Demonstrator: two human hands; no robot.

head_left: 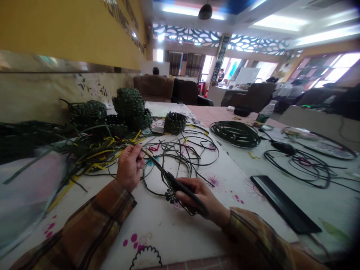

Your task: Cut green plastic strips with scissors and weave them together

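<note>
My left hand, left of centre, is closed with thumb and fingertips pinching a dark green strip. The strip slants down to the right toward black-handled scissors. My right hand is wrapped round the scissors, whose tips point up and left at the strip. Thin green strips lie in loose loops on the table behind and beneath the scissors. Whether the blades touch the strip cannot be made out.
Woven green baskets and a small one stand at the back left. Coiled strips, a bottle and a long black object are on the right. A plastic bag lies at left.
</note>
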